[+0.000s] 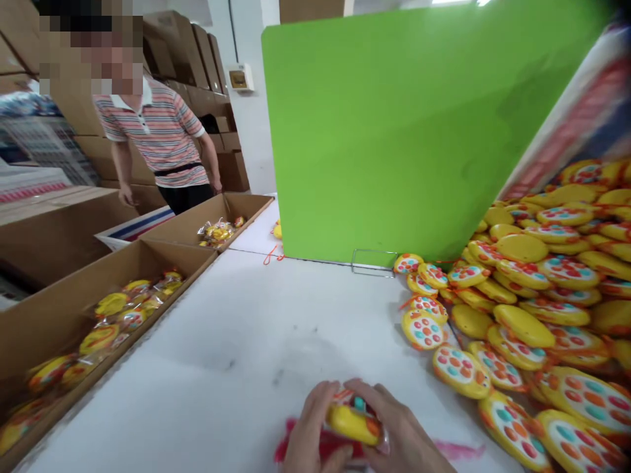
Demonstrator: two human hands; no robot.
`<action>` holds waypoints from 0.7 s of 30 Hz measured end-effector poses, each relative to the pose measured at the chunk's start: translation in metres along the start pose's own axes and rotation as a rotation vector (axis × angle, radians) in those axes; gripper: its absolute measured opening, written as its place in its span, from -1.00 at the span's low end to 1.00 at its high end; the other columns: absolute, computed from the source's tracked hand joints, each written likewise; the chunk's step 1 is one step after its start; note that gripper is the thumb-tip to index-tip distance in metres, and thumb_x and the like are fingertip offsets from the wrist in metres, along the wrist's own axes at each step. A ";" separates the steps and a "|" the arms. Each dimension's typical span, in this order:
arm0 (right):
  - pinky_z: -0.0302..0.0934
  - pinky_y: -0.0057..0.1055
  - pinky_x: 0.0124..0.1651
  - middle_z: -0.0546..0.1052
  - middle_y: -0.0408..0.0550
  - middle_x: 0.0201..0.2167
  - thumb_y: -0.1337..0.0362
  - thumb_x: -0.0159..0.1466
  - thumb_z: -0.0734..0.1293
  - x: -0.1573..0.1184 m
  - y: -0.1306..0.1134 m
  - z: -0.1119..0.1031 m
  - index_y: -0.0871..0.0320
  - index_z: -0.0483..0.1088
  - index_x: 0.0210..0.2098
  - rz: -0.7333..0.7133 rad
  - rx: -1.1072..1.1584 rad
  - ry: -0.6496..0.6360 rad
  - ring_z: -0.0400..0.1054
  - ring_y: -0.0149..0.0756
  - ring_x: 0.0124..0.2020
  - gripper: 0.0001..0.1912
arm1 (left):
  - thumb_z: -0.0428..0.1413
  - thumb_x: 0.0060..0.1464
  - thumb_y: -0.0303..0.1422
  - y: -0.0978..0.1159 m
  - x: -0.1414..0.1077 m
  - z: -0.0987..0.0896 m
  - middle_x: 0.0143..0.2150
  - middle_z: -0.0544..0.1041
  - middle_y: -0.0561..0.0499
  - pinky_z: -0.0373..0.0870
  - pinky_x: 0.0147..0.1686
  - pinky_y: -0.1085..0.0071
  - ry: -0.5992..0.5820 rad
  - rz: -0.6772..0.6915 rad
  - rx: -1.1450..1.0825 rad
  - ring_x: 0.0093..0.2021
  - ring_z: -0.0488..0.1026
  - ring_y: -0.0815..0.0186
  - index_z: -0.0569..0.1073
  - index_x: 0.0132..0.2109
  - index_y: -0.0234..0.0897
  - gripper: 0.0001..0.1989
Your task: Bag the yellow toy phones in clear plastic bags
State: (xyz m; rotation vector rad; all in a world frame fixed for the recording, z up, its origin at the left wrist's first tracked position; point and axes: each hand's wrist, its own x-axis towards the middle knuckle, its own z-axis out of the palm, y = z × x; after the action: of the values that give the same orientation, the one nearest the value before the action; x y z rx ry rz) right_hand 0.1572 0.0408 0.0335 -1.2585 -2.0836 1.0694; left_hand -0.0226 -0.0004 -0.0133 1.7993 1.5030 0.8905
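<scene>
At the near edge of the white tabletop (pixel 236 341), my left hand (pixel 311 424) and my right hand (pixel 394 424) are both closed around a yellow toy (pixel 352 424). Its thick yellow side faces me, and a bit of teal and orange shows between the fingers. Something clear and shiny, perhaps plastic wrap, catches light by my right fingers. Below the toy there is a pink-red patch (pixel 283 443), partly hidden by my hands. Right of my hands lie loose yellow toys (pixel 461 371) with white faces and coloured round buttons.
A large heap of the same toys (pixel 522 249) fills the right side. An upright green panel (pixel 394 131) stands behind the table, with a wire frame (pixel 373 263) at its foot. Left, cardboard boxes (pixel 197 269) hold bagged toys. A person (pixel 152 131) stands beyond them.
</scene>
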 end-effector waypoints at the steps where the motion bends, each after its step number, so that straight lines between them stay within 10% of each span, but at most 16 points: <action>1: 0.30 -0.36 -0.07 0.48 -0.02 -0.14 0.53 -0.05 0.25 -0.004 0.000 0.005 0.03 0.24 0.08 -0.015 0.048 -0.008 0.39 -0.23 -0.13 -0.31 | 0.18 -0.04 -0.21 0.004 0.005 -0.001 -0.07 0.50 -0.08 0.43 -0.16 0.36 -0.043 -0.039 -0.124 -0.11 0.45 0.18 0.35 0.02 -0.22 -0.54; 7: 0.34 -0.48 -0.14 0.51 -0.10 -0.15 0.30 0.13 0.35 -0.025 0.017 0.029 0.02 0.31 -0.10 0.018 0.313 0.179 0.42 -0.28 -0.17 -0.67 | 0.15 -0.03 -0.10 0.001 -0.003 -0.002 -0.14 0.50 -0.04 0.45 -0.19 0.39 -0.103 -0.136 -0.653 -0.17 0.48 0.24 0.32 0.00 -0.21 -0.52; 11: 0.33 -0.47 -0.18 0.51 -0.11 -0.20 0.28 0.18 0.35 -0.029 0.014 0.034 -0.03 0.30 -0.10 -0.196 0.117 0.285 0.41 -0.27 -0.20 -0.70 | 0.18 -0.01 -0.28 -0.015 -0.016 -0.005 0.14 0.37 -0.15 0.30 0.08 0.27 0.007 0.094 -0.307 0.14 0.31 0.13 0.34 0.06 -0.14 -0.55; 15: 0.32 -0.46 -0.13 0.48 -0.09 -0.18 0.29 0.20 0.33 -0.030 0.007 0.036 -0.04 0.25 -0.06 -0.307 0.040 0.286 0.39 -0.28 -0.15 -0.68 | 0.09 0.07 -0.36 -0.011 -0.018 -0.011 0.01 0.49 -0.12 0.43 -0.06 0.39 -0.037 0.120 -0.315 0.00 0.45 0.22 0.36 -0.01 -0.17 -0.70; 21: 0.31 -0.47 -0.41 0.47 -0.08 -0.33 0.13 0.23 0.26 -0.016 0.003 0.020 0.10 0.30 -0.17 0.106 0.336 0.287 0.36 -0.32 -0.40 -0.77 | 0.03 0.10 -0.31 -0.024 -0.035 0.000 0.09 0.39 -0.19 0.46 -0.08 0.30 0.272 0.075 0.141 0.06 0.39 0.16 0.33 -0.02 -0.23 -0.72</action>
State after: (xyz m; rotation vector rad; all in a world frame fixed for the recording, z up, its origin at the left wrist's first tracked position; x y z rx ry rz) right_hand 0.1517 0.0201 0.0190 -1.2757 -1.5655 1.1511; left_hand -0.0402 -0.0316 -0.0366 1.9058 1.7130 1.1280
